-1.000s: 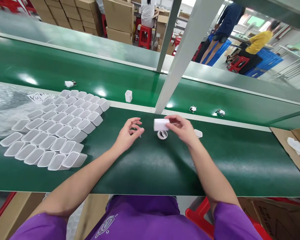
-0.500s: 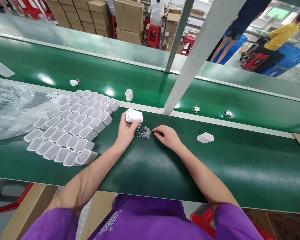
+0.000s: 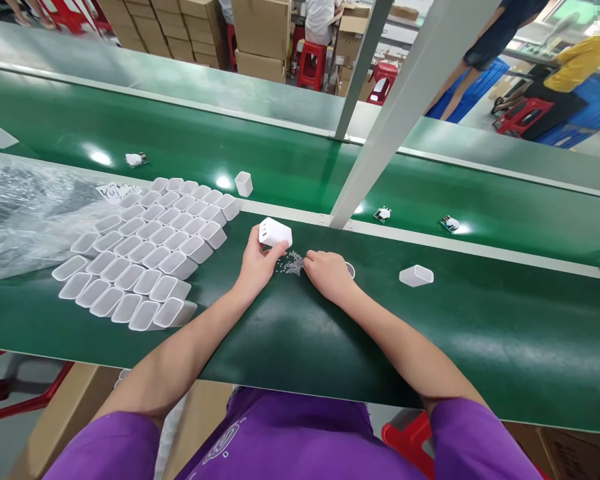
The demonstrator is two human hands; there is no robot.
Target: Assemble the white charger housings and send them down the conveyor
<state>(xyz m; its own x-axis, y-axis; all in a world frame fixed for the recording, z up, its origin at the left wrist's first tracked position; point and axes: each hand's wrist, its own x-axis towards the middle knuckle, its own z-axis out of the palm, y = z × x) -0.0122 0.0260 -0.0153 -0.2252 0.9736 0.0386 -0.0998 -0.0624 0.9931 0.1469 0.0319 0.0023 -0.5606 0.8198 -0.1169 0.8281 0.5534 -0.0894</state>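
My left hand grips a white plug charger housing, tilted, with several dark port slots on its left end. Just right of it, a small pile of tiny clear pieces lies on the green mat. At the pile's right edge is my right hand, palm down with fingers pressed together; whether a piece is between the fingertips is hidden. Behind this hand peeks the rim of a whitish oval-ended thing, mostly covered. Farther right, a white open-ended sleeve lies on its side.
Many white open sleeves stand packed in rows at left, beside clear plastic wrap. Beyond the ledge, a green belt carries a white sleeve and small circuit boards. A slanted grey post rises from the ledge.
My right hand has moved slightly left, its fingers now at the pile and more closed. Things on the far belt have shifted left. The charger housing stays in my left hand.
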